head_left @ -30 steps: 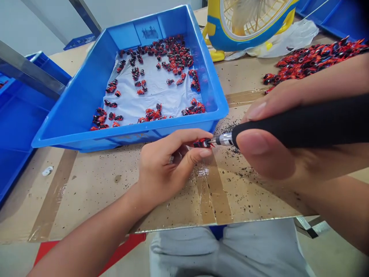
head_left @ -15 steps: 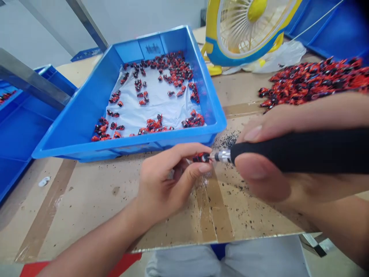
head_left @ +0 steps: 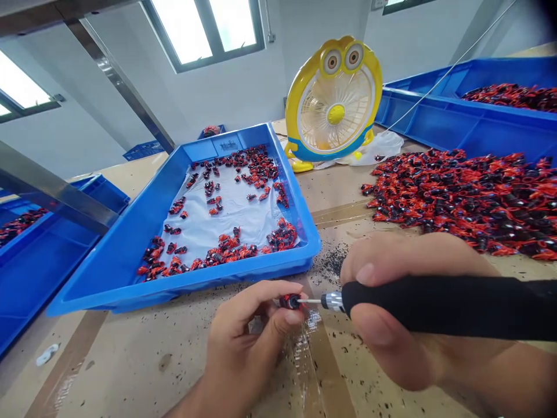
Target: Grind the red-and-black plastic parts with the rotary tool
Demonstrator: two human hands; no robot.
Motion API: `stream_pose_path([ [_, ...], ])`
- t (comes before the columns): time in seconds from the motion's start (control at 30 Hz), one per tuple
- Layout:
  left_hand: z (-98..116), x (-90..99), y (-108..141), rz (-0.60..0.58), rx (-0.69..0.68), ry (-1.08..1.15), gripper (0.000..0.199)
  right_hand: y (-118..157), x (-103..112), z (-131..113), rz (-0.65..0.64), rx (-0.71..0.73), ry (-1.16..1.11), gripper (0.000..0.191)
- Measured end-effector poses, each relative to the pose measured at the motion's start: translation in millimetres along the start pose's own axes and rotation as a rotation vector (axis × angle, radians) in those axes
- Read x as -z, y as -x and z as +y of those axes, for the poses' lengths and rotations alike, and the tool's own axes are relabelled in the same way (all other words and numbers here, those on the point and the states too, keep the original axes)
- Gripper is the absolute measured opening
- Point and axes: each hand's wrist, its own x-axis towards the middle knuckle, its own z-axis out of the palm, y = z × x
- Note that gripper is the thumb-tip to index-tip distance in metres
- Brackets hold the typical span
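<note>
Between the thumb and forefinger of my left hand (head_left: 256,334) is a small red-and-black part (head_left: 289,301), its round dark end facing right. My right hand (head_left: 400,342) is wrapped round a thick black electric screwdriver (head_left: 435,306) held level. Its silver chuck (head_left: 334,301) carries a thin bit (head_left: 310,301) that points left and meets the end of the part. I cannot tell how deep the tip sits. Just beyond my left hand stands a blue tray (head_left: 261,266) lined with white sheeting, with many similar parts in it.
A large heap of red-and-black parts (head_left: 470,197) lies at the right. Behind are a yellow fan (head_left: 336,115) and more blue trays (head_left: 452,125). Black crumbs (head_left: 334,258) dot the cardboard-covered table. A metal post (head_left: 56,186) slants at the left, by another blue tray (head_left: 52,255).
My view has tilted up, so the tray, fan and heap show lower and more fully. More of the bit shows between chuck and part. Both hands keep their holds.
</note>
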Motion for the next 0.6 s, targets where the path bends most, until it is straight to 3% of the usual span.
stream_pose_path([
  [0.2, -1.7, -3.2, 0.9, 0.009, 0.085, 0.171, 0.017, 0.8, -7.2, -1.0, 0.055, 0.021, -0.114, 0.022],
  [0.4, -0.3, -2.7, 1.4, 0.001, 0.108, 0.184, 0.010, 1.6, -7.0, -2.0, 0.069, 0.000, -0.156, 0.016],
  [0.47, -0.4, -2.8, 2.0, -0.021, 0.115, 0.190, 0.010, 0.2, -3.6, -2.0, 0.023, -0.007, -0.124, 0.015],
  [0.6, -1.1, -4.2, 3.0, -0.053, 0.131, 0.230, 0.009, -5.0, 2.4, -2.8, -0.128, -0.034, -0.011, 0.034],
])
